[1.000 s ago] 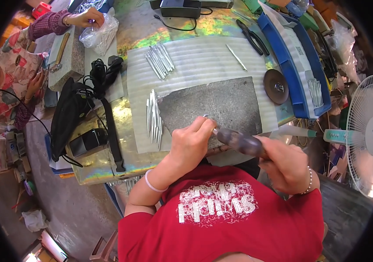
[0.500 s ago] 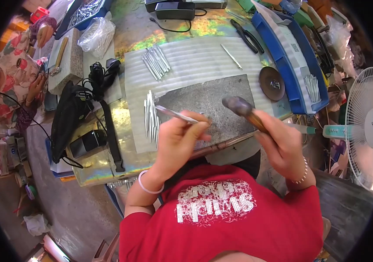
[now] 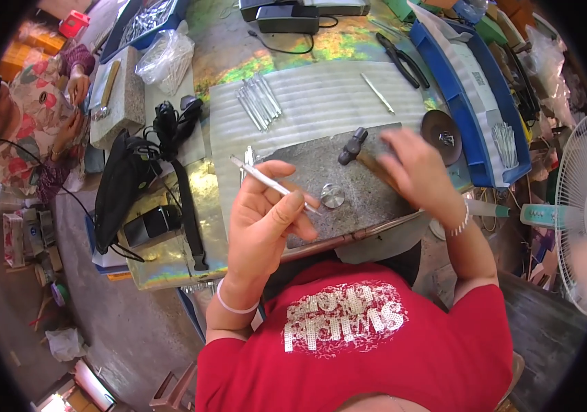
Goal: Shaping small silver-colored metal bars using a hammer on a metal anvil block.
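My left hand (image 3: 266,218) pinches a slim silver metal rod (image 3: 264,177) between thumb and fingers, held slantwise above the near left of a dark grey slab (image 3: 307,156). A small hammer (image 3: 355,145) with a wooden handle lies on the slab. Over the handle's end is my right hand (image 3: 420,170), blurred, its fingers stretched out and apart. A shiny round metal disc (image 3: 332,196) sits on the slab between the hands. More silver rods (image 3: 249,159) lie left of the slab, partly hidden by my left hand.
A bundle of rods (image 3: 259,103), a single rod (image 3: 378,93) and black-handled pliers (image 3: 402,60) lie farther back. To the right stand a brown round dish (image 3: 441,137), a blue tray (image 3: 455,89) and a fan (image 3: 575,213). A black bag (image 3: 125,189) is left; another person (image 3: 43,113) sits beyond.
The hammer has gone from my right hand onto the slab, and that hand's fingers have opened. My left hand has turned, raising the rod's outer end. The metal disc now shows.
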